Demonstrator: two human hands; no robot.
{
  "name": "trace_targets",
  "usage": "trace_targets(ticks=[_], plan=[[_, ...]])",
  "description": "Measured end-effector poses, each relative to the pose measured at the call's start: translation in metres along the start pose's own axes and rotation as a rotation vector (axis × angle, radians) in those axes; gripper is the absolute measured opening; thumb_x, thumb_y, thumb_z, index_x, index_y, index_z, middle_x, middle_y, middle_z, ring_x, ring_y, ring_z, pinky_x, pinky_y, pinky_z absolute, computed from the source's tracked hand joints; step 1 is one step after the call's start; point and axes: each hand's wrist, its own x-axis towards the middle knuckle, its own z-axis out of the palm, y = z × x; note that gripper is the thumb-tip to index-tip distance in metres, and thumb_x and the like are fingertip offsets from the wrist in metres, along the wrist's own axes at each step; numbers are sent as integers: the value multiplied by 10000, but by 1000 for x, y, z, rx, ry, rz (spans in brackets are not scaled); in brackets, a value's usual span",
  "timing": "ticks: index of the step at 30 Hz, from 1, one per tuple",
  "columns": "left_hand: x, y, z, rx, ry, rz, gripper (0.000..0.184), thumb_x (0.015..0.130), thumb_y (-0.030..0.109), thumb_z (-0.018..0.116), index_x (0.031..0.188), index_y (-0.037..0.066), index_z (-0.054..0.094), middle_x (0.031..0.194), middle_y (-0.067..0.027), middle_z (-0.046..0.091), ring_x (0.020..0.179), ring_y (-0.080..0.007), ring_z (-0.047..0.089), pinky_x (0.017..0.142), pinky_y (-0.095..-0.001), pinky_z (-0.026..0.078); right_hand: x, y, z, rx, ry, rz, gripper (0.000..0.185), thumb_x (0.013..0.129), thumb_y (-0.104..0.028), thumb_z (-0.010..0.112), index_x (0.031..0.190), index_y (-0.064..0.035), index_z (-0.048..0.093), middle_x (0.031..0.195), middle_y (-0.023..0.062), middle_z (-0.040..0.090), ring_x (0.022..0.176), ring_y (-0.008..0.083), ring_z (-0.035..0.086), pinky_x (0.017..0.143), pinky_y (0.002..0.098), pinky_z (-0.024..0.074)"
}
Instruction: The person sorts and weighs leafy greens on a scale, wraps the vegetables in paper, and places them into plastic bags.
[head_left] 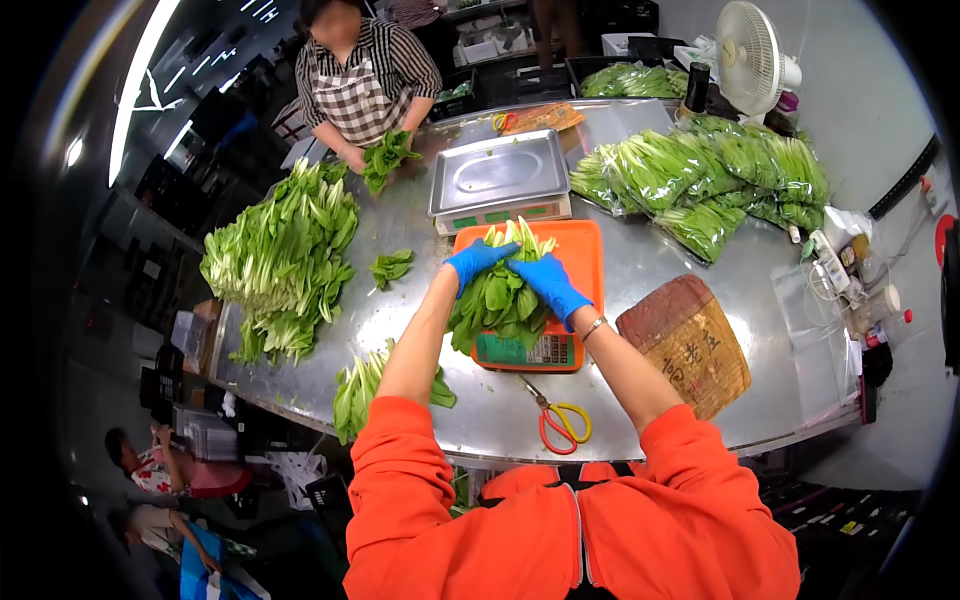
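at the middle of the frame, over the orange scale [593, 255], you have a bunch of greens [495, 300] between both gloved hands. pale stems point toward the top of the frame, leaves hang toward the bottom and partly cover the scale's green panel. whether the bunch rests on the pan or is held just above it, cannot tell.

for good handling: keep the stem ends level with one another, press from the sides, not down on the leaves, which look easily bruised. gather stray leaves inward. for a fair reading, best judged, both hands should be clear of pan and bunch.

pose: your left hand [478, 262] comes in from the left of the bunch, closed on the stem side; your right hand [550, 286] closes on it from the right, fingers slanting to the upper left. how firm the squeeze, cannot tell. forearms reach up from the bottom of the frame and converge, elbows wide. scissors [560, 425] lie on the counter [640, 260] below the scale, near your right forearm; mind the sleeve there.
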Motion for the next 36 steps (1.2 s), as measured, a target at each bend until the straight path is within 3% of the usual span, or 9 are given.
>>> trace_targets(ticks=[5,9,11,16,23,25,28,32,36], plan=[[13,-21,-7,-210,-73,17,557,730,328,676,1142,-3,501,1010,-114,588,842,-188,582,718,-307,484,22,31,37,275,53,-100,526,678,-291,669,1097,-10,521,954,142,613,859,211,604,719,314,480],[-13,-17,-4,-421,-181,263,433,802,169,604,1186,31,459,1066,-71,565,912,-156,562,766,-284,476,-44,-25,21,53,252,-223,760,624,-326,690,1192,39,341,1056,233,485,939,367,529,773,405,453],[-32,-5,7,-437,2,619,462,783,125,618,1198,32,438,1083,-70,550,965,-156,535,821,-282,449,-66,-47,2,-8,250,-268,834,627,-293,687,1253,27,237,1079,245,422,957,390,487,801,410,432],[-82,33,93,-755,146,670,663,759,68,635,1298,45,252,1182,-100,459,1046,-183,475,880,-290,412,-120,-57,-86,-169,270,-604,880,635,-270,682,1298,41,194,1086,245,420,1003,378,455,835,403,408],[-44,22,303,-1189,223,411,661,752,67,643,1290,31,260,1181,-99,454,1034,-186,474,857,-278,407,-145,41,-238,-335,-180,-367,740,637,-257,662,1238,24,335,1039,228,488,974,359,489,858,384,398],[4,-10,351,-1073,433,306,661,743,78,646,1281,28,265,1183,-107,455,1033,-189,476,849,-283,412,-116,83,-257,-420,-258,-429,652,645,-241,641,1188,25,398,1017,231,524,968,361,506,842,383,411],[48,-44,385,-995,440,-10,516,777,135,608,1208,19,348,1075,-91,520,881,-204,556,692,-294,487,-80,173,-252,-255,-463,-133,626,653,-256,627,1168,31,417,1053,246,525,959,362,528,808,380,437],[52,-45,382,-480,808,143,500,824,313,529,1188,13,363,1076,-86,518,897,-192,549,713,-318,474,-53,196,-251,-543,-291,-164,612,679,-315,605,1159,29,446,1075,239,532,967,328,547,805,374,451],[37,-54,350,-561,494,86,486,885,386,402,1192,9,424,1096,-107,538,932,-188,539,821,-292,423,-81,148,-277,-294,-353,-311,578,705,-411,606,1099,5,529,1068,187,555,1003,315,530,841,367,433]])
